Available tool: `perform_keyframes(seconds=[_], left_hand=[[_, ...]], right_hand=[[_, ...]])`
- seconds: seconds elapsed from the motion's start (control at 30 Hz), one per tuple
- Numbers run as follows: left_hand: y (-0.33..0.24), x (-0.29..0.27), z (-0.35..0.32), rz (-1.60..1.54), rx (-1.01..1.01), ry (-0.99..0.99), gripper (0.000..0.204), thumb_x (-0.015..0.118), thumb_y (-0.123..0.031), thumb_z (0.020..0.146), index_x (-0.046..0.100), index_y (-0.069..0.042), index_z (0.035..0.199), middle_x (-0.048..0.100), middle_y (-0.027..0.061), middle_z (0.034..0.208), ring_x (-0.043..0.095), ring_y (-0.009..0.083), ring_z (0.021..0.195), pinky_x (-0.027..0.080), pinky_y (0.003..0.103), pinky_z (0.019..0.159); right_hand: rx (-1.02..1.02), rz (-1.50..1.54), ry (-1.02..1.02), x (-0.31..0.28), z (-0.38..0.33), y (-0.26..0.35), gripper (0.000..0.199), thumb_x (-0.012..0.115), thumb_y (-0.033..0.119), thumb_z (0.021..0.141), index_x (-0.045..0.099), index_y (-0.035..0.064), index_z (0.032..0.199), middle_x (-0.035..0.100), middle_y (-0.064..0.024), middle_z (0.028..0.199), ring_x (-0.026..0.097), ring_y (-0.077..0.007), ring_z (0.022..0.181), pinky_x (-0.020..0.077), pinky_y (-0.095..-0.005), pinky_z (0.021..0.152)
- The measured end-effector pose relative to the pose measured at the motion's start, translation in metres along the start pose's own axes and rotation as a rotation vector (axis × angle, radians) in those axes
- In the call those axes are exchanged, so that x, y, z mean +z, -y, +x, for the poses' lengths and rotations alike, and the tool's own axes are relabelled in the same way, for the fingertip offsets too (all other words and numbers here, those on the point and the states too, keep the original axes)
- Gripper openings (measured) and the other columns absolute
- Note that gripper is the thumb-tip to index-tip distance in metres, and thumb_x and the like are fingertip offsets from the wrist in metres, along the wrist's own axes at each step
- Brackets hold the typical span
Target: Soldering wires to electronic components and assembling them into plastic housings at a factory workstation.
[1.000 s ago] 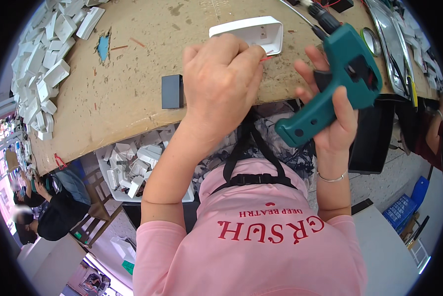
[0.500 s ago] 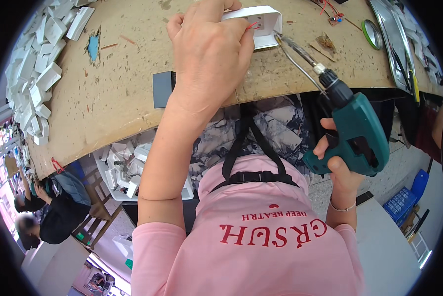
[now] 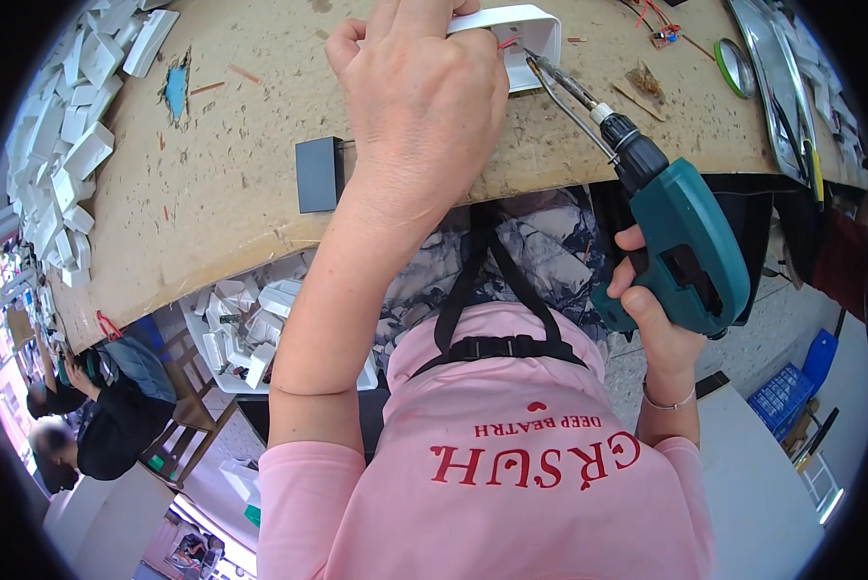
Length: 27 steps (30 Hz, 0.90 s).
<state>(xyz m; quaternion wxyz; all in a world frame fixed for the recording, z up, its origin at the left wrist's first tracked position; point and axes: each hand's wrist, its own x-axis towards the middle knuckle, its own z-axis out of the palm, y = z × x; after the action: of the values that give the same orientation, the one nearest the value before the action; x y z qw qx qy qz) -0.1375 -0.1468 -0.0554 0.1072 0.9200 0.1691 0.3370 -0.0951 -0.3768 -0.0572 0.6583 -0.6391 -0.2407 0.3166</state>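
My left hand [image 3: 419, 111] is closed around a white plastic housing [image 3: 548, 41] at the table's far middle, its fingers mostly hidden behind the back of the hand. Inside the housing a short red wire [image 3: 507, 43] shows beside those fingers. My right hand [image 3: 661, 324] grips the handle of a green soldering gun [image 3: 695, 237] with a black collar. Its thin hot tip and a curved metal feed tube reach into the housing, close to the red wire; whether the tip touches anything is too small to tell.
A dark box [image 3: 318, 176] sits at the table edge by my left wrist. White housings [image 3: 90, 150] heap up at far left, more in a bin [image 3: 250, 329] below. Right: a round green-rimmed tin [image 3: 734, 68], a metal tray [image 3: 767, 82], wired circuit board [image 3: 664, 37]. A person [image 3: 115, 416] sits left.
The soldering gun has moved left and slightly up, bringing its tip from the housing's rim to inside near the red wire. The housing has shifted slightly right.
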Motion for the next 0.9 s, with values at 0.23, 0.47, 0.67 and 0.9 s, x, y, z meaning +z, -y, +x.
perform_keyframes(seconds=[0.23,0.47,0.67,0.9], left_hand=[[0.027,0.046,-0.001,-0.299,0.307,-0.543,0.005,0.063,-0.007,0.068,0.059,-0.004,0.067,0.055,0.0062,0.09,0.051,0.0242,0.084,0.033,0.039,0.074],[0.021,0.035,-0.001,-0.312,0.297,-0.535,0.005,0.063,-0.007,0.068,0.059,-0.004,0.067,0.054,0.006,0.089,0.051,0.0244,0.083,0.033,0.039,0.074],[-0.002,-0.001,0.001,0.006,-0.019,0.015,0.005,0.063,-0.007,0.069,0.059,-0.004,0.067,0.054,0.0061,0.09,0.051,0.0243,0.084,0.033,0.039,0.074],[0.027,0.042,-0.003,-0.288,0.237,-0.445,0.005,0.063,-0.007,0.069,0.06,-0.004,0.067,0.053,0.0066,0.09,0.051,0.0247,0.084,0.033,0.04,0.074]], right_hand=[[0.016,-0.084,-0.037,0.001,0.003,0.002,0.034,0.068,0.004,0.077,0.056,-0.0035,0.108,0.06,-0.0053,0.089,0.053,-0.0093,0.071,0.0442,-0.0213,0.065],[0.006,-0.093,-0.081,0.002,0.007,0.001,0.034,0.071,0.003,0.074,0.057,-0.0024,0.105,0.06,-0.0057,0.091,0.055,-0.0104,0.074,0.0457,-0.0225,0.066],[-0.025,-0.14,-0.063,-0.003,0.008,-0.003,0.043,0.071,0.005,0.074,0.051,-0.0038,0.111,0.058,-0.0092,0.093,0.055,-0.0123,0.072,0.0472,-0.0238,0.063],[-0.004,-0.14,-0.099,0.0,0.012,0.0,0.036,0.075,0.002,0.07,0.06,-0.0025,0.102,0.062,-0.0062,0.088,0.057,-0.0111,0.074,0.0488,-0.0226,0.067]])
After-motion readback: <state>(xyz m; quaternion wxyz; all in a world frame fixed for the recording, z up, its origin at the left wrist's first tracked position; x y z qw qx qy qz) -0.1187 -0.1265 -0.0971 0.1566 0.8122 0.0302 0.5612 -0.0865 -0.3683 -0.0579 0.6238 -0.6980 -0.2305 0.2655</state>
